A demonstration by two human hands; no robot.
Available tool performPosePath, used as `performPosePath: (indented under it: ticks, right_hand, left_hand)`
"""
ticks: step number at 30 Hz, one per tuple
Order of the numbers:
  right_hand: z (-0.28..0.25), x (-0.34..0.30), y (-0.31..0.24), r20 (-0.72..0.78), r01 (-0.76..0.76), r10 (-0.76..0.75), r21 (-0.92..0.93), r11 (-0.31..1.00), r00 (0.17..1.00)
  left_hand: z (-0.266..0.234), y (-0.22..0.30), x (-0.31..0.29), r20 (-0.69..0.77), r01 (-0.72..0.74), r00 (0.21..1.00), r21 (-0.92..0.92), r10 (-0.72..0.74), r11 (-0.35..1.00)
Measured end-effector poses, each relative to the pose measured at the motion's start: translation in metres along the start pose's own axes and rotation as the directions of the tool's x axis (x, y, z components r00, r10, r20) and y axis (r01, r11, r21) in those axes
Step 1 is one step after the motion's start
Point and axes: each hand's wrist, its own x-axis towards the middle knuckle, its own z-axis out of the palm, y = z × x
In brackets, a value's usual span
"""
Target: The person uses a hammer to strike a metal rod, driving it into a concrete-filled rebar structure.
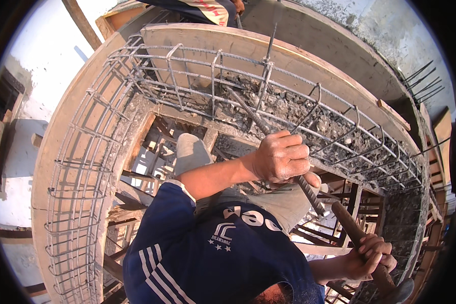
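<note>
My left hand [282,158] is closed around a ribbed steel bar [256,119], held at a slant. The bar's far end reaches in among broken grey concrete [294,109] inside a rebar cage [218,66]. Its near end sticks out below my fist. Lower right, my right hand [374,256] grips the wooden handle of a hammer [347,223]. A rounded metal part, seemingly the hammer's head, shows beyond that hand at the lower edge. The handle's free end lies close to the bar's near end, apart from it.
Wooden formwork boards [61,147] line the curved cage on the left and far side. Below me are open gaps between timbers [319,248]. Another person's hand [239,6] and leg show at the top. Bare rebar ends [423,83] jut out at far right.
</note>
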Motion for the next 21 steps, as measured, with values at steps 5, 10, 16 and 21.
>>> performPosePath:
  ticks: [5, 10, 16, 21]
  right_hand:
    - [-0.008, 0.003, 0.0, 0.081, 0.009, -0.01, 0.01, 1.0, 0.997]
    - [0.001, 0.01, -0.017, -0.092, 0.198, -0.195, 0.024, 0.98, 0.976]
    - [-0.008, -0.046, 0.0, 0.456, -0.037, 0.361, -0.579, 0.814, 0.813]
    - [-0.034, -0.073, 0.03, 0.369, -0.005, 0.557, -0.831, 0.556, 0.744]
  left_hand:
    - [-0.001, -0.007, -0.004, 0.008, -0.016, 1.0, 0.019, 0.016, 1.0]
    - [-0.006, -0.006, -0.003, 0.035, -0.021, 0.999, 0.019, 0.02, 1.0]
    - [-0.011, -0.009, -0.002, -0.042, 0.006, 0.999, 0.032, -0.005, 0.999]
    - [-0.007, -0.016, -0.017, 0.011, 0.014, 1.0, 0.031, -0.014, 0.999]
